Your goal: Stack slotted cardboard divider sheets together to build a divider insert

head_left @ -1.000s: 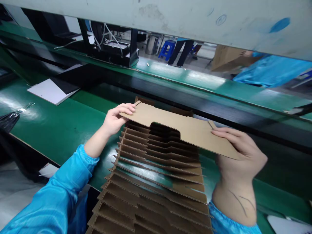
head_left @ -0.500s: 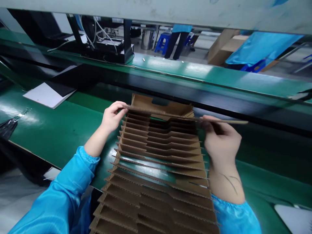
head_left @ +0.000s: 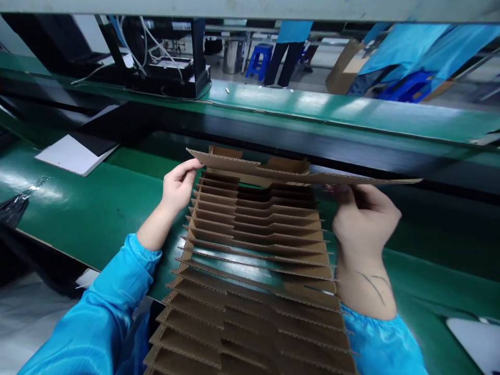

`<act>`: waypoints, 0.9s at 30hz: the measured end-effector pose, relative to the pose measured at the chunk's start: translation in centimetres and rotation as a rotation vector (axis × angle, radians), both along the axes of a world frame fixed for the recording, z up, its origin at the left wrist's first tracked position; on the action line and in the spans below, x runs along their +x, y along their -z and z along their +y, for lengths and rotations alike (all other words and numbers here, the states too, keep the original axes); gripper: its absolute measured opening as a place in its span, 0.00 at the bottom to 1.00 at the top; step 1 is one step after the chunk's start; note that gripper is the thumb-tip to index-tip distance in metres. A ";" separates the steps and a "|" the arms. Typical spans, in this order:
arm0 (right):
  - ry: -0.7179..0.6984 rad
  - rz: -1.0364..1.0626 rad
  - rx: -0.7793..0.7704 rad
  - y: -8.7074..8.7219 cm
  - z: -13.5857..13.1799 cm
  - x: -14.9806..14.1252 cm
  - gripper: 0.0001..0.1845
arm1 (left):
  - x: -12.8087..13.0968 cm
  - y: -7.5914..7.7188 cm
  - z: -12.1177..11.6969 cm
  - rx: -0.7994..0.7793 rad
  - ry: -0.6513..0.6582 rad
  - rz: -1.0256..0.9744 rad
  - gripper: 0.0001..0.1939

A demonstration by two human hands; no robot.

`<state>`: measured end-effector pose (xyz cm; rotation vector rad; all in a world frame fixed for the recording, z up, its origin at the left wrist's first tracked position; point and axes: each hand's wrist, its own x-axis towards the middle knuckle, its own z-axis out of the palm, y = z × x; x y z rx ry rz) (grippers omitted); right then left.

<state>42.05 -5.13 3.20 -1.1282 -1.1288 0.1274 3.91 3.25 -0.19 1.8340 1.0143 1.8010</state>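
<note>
A row of several notched brown cardboard divider strips (head_left: 253, 271) stands on edge on the green conveyor belt (head_left: 94, 208), running from the near edge away from me. My left hand (head_left: 177, 185) and my right hand (head_left: 361, 216) hold one more cardboard strip (head_left: 297, 173) by its two ends, above the far end of the row. I see this strip almost edge-on, long and flat. Both hands have fingers closed on it. Blue sleeves cover both my forearms.
A white sheet with a dark sheet on it (head_left: 74, 152) lies on the belt at left. A black plastic bag (head_left: 13, 205) sits at the left edge. A black rail (head_left: 351, 151) and a second green belt run behind. A white tray corner (head_left: 476, 341) shows at bottom right. People in blue stand beyond.
The held strip has tipped from showing its flat face to lying nearly edge-on, and it has moved away from me towards the far end of the row. My right hand has turned with it.
</note>
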 end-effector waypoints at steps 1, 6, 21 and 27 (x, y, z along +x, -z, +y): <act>0.002 0.012 0.000 0.0 0.1 0.1 0.17 | -0.1 0.0 0.0 0.000 0.018 0.022 0.18; 0.020 0.010 -0.036 0.0 0.3 0.2 0.21 | -0.4 0.2 0.1 0.037 0.063 0.067 0.17; -0.091 -0.037 -0.249 2.1 1.4 3.0 0.34 | -0.4 1.3 0.6 -0.157 -0.005 0.041 0.19; -0.348 -0.085 -0.427 3.0 1.7 4.1 0.45 | -0.4 1.5 0.3 -0.206 -0.051 0.058 0.17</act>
